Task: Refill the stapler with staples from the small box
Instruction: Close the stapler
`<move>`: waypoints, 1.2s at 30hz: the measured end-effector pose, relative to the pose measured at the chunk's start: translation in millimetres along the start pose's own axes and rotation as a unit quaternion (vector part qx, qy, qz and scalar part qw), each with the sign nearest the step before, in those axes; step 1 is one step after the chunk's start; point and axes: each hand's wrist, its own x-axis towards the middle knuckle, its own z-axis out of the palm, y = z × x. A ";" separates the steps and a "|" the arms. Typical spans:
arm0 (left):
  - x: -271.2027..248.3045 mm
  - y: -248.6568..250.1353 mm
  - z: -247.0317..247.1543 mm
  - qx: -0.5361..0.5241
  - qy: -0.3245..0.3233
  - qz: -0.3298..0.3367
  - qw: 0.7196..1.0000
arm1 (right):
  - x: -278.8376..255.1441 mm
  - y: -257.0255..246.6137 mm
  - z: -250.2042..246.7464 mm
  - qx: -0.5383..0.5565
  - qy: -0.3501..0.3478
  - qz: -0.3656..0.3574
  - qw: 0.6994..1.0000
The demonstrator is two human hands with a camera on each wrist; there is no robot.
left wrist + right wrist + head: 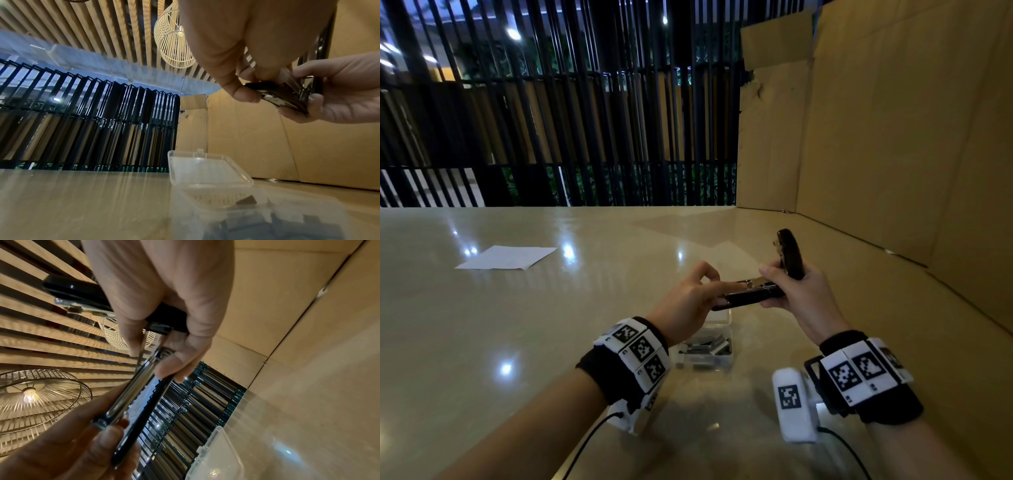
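Fingers of both hands curl round the black stapler (753,294), which is held open above the table (551,308) at about 1 o'clock from the person: the right hand (796,294) wraps its fingers round the hinge end, with the top arm swung upright past its thumb, while the left hand (690,299) pinches the other end of the base between thumb and fingertips (244,94), its index finger bent up clear of the metal channel. From the head view the left hand hides the near tip of the stapler, and whether any staples sit in the channel cannot be told. Large cardboard panels (893,137) stand along the table from 1 to 3 o'clock, close behind the right hand. A black slatted screen (568,120) closes off the far edge from 10 to 12 o'clock. A white sheet of paper (506,257) lies flat at 10 o'clock, well apart from the hands. Directly beneath the left wrist, at 12 o'clock and near the person, the small clear plastic box (709,346) rests on the table with its lid (207,168) hinged open and tilted up on the far side; grey strips of staples (705,347) lie inside it, partly covered by the left wrist band (637,353) in the head view.
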 end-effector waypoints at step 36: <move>-1.1 -21.1 -0.8 -0.077 0.064 -0.035 0.994 | -1.8 -0.2 3.4 -0.060 -0.102 0.006 0.993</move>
